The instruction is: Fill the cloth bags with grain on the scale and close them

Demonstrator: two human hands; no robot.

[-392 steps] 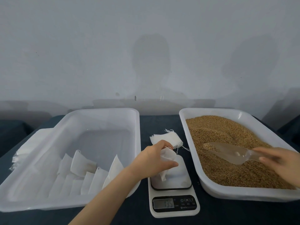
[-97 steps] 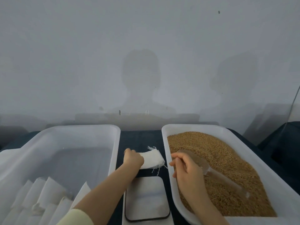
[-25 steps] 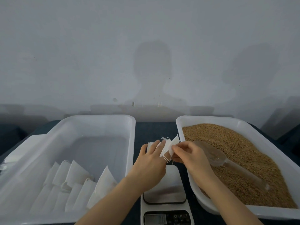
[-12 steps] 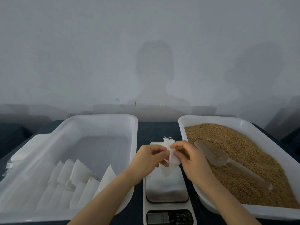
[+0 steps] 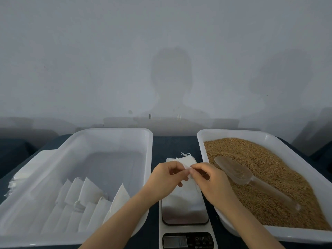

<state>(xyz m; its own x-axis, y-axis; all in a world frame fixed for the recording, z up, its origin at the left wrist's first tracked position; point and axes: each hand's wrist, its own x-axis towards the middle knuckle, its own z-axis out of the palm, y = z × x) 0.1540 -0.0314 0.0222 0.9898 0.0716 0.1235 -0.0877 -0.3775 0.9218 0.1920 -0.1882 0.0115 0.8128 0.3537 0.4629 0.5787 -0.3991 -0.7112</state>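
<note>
My left hand [image 5: 166, 177] and my right hand [image 5: 209, 180] both pinch the top edge of a small white cloth bag [image 5: 187, 188], which hangs over the far end of the scale [image 5: 185, 212]. Whether the bag touches the platform I cannot tell. A small stack of empty white bags [image 5: 181, 159] lies on the table just beyond my hands. The clear plastic scoop [image 5: 239, 174] rests on the brown grain [image 5: 269, 177] in the white tray [image 5: 233, 133] at the right, untouched.
A white tray [image 5: 115, 131] at the left holds several filled white bags [image 5: 86, 200] along its near side. More flat white cloth [image 5: 23, 172] lies left of that tray. The table top is dark blue, with a grey wall behind.
One second ago both hands held the bag higher, beyond the scale. They have brought it down over the scale platform, fingertips close together at its top edge. The scoop has stayed in the grain.
</note>
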